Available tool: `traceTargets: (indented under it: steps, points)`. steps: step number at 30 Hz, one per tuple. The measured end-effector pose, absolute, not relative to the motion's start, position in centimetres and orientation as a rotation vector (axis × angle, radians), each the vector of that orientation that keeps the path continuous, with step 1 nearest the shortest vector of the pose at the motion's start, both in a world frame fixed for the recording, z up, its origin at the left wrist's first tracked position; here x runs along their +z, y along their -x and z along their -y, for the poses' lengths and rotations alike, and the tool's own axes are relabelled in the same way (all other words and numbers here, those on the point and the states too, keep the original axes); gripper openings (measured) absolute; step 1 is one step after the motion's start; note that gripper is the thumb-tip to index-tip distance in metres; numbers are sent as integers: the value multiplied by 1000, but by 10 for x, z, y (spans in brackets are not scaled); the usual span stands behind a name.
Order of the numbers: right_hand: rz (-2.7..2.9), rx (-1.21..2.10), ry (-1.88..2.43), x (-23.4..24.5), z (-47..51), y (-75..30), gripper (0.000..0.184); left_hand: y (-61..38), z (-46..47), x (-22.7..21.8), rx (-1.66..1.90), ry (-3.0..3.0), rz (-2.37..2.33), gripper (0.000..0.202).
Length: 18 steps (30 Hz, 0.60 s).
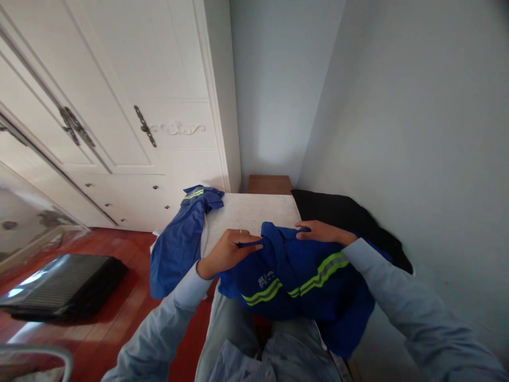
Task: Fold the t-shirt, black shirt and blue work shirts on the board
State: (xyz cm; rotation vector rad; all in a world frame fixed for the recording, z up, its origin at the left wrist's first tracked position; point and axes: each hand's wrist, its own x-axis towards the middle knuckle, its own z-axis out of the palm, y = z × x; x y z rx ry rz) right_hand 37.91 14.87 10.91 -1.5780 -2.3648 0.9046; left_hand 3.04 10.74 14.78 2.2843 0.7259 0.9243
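Now we press both hands on the blue jacket (294,276) at the near edge of the table (250,209).
Our left hand (228,249) and right hand (322,232) lie flat, fingers stretched, on the jacket's top, and its hem hangs off the table toward our lap. A second blue garment (178,239) drapes over the table's left edge, and a black cloth (342,212) lies at its right. Left of the table, the white wardrobe (119,106) is shut, its contents hidden.

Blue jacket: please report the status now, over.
Left hand and right hand flat on blue jacket, on white table. Other blue cloth hangs off left edge. Black garment beside, at right.
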Motion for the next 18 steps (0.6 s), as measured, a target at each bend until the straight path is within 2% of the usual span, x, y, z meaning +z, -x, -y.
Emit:
traceTargets:
  steps: [3, 5, 9, 14, 18]
  points:
    - [2345, 1190, 1480, 124, -140, -384, 60, -16, -101, 163, 922, -2175, -844, 23]
    - [2229, 1134, 1469, 145, -122, -390, 53, -1, -95, 175, 926, -2137, -956, 26]
    - [2049, 679, 1513, 207, -66, -396, 40, 31, -78, 200, 1031, -2188, -1222, 30]
    - [2061, 156, 1341, 269, -7, -387, 15, 49, -54, 238, 1388, -2318, -1507, 28]
    - [1822, -215, 1321, 291, -13, -376, 11, 48, -59, 276, 1646, -2557, -1766, 46]
